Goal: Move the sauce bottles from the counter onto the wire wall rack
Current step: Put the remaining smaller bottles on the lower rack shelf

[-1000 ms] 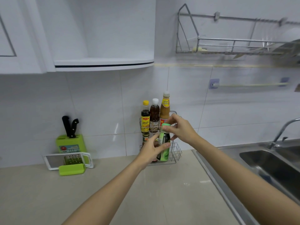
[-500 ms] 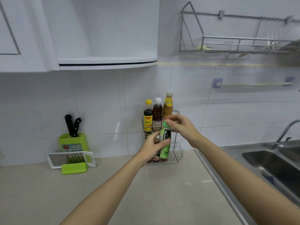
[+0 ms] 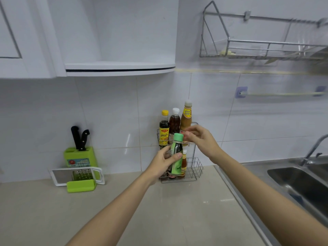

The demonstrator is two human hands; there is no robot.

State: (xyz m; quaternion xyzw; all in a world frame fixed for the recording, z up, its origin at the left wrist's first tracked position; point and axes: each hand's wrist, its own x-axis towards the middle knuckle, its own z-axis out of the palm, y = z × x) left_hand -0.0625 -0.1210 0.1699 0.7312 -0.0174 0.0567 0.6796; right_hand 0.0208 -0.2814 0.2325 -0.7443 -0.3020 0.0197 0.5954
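Observation:
A small dark bottle with a green cap and green label is held upright in my left hand, in front of the two-tier wire rack against the tiled wall. My right hand hovers just right of the cap, fingers loosely apart and off it. The rack's upper tier holds a yellow-capped dark bottle, a white-capped brown bottle and a tall tan bottle. A small orange bottle stands in the lower tier; other bottles there are partly hidden.
A green knife block and a grater with a green handle sit at the left against the wall. A steel sink and faucet lie to the right. A steel dish rack hangs above it.
My right hand has come off the green cap and sits to its right. The bottle stays in my left hand in front of the rack, a little higher.

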